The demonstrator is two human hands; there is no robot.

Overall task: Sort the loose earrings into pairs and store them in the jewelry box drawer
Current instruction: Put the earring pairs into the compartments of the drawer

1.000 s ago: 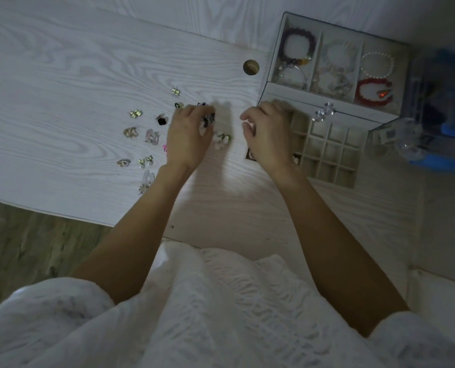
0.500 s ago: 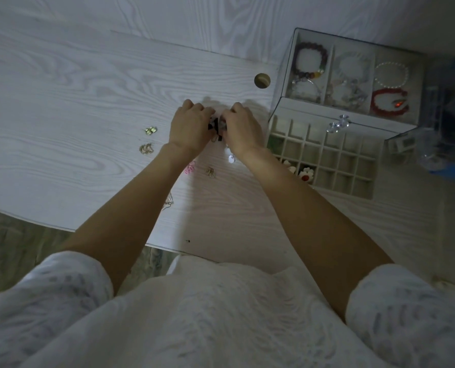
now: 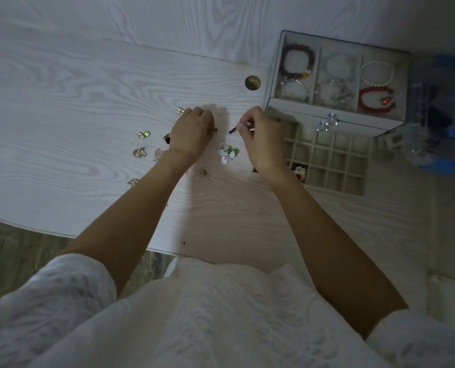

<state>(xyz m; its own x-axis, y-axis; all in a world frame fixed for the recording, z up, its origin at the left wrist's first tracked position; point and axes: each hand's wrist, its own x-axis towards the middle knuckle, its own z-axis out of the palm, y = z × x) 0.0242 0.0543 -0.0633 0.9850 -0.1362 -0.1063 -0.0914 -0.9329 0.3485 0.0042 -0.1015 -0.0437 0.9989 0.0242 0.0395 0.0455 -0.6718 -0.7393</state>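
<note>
Both hands pinch small dark earrings, left hand (image 3: 192, 131) and right hand (image 3: 258, 139) above the surface (image 3: 61, 102) beside the drawer (image 3: 327, 158); light, fiddly, probably best pinched by the body.

Dim, bluish, grainy picture — soft shadows beyond the hands, edges curved by wide-angle distortion.

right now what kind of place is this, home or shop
Probably a home, at a desk or dressing table: a pale wood-grain tabletop with a round cable hole, and a grey compartmented jewelry box holding worn-looking beaded bracelets.
</note>
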